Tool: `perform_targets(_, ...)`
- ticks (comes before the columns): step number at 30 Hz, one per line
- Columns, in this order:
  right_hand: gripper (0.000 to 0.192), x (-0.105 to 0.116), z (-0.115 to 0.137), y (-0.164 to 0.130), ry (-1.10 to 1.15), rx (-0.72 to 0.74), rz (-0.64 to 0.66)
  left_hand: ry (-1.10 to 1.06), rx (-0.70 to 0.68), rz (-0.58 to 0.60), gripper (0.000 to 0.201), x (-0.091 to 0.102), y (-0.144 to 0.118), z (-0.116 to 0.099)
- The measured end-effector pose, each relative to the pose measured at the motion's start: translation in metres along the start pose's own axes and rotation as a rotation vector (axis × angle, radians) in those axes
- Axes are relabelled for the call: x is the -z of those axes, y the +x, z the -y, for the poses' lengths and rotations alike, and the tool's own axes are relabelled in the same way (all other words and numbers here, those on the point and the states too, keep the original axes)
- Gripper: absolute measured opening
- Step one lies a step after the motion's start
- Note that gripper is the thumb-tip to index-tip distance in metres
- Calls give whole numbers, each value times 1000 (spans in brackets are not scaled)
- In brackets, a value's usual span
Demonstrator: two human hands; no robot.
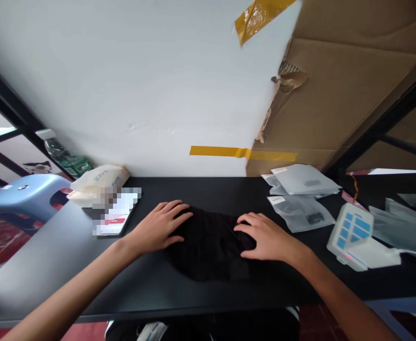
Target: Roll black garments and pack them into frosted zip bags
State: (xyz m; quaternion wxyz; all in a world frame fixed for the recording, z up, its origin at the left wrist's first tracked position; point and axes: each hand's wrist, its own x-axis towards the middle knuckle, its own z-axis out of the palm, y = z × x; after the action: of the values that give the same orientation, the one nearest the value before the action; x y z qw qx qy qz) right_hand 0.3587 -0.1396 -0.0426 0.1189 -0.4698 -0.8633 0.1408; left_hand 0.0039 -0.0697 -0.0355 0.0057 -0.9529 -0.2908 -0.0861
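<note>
Cloth (208,248), black and bunched, lies at the middle of the black table (51,255), near its front edge. In the head view your left hand (158,226) presses flat on the cloth's 9 o'clock edge, fingers spread and pointing toward 2 o'clock, gripping nothing. Your right hand (266,237) lies flat on the 3 o'clock side, fingers loosely apart and pointing toward 9 o'clock, also gripping nothing. The cloth's folds are hard to read against the dark top; it may be knitted.

At 10 o'clock from the cloth sits a blurred card (117,213), with a cream pouch (99,182) just behind it. At 2 o'clock lie clear bags (300,194), stacked and overlapping. At 3 o'clock, well apart from your right hand, rests a white scanner (353,234) with blue keys. A blue stool (23,196) stands off the table's 9 o'clock end. Cardboard (335,94) leans against the wall at 1 o'clock.
</note>
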Motion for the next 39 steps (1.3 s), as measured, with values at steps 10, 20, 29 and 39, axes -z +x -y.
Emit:
perform_targets(10,23,12,-36,10,193,-149,-159,-115,89,45,30,-3,17,24)
perform_targets(20,56,-29,29,21,-15,-7,-297,-7,122,-74,54,-23,26,-25)
perform_targets(29,73,-43,24,5,-39,-5,-36,-23,154,7,64,-36,10,-26)
perform_targets(39,21,23,-52,112,-39,-173,54,-119,258,230,26,-6,70,66)
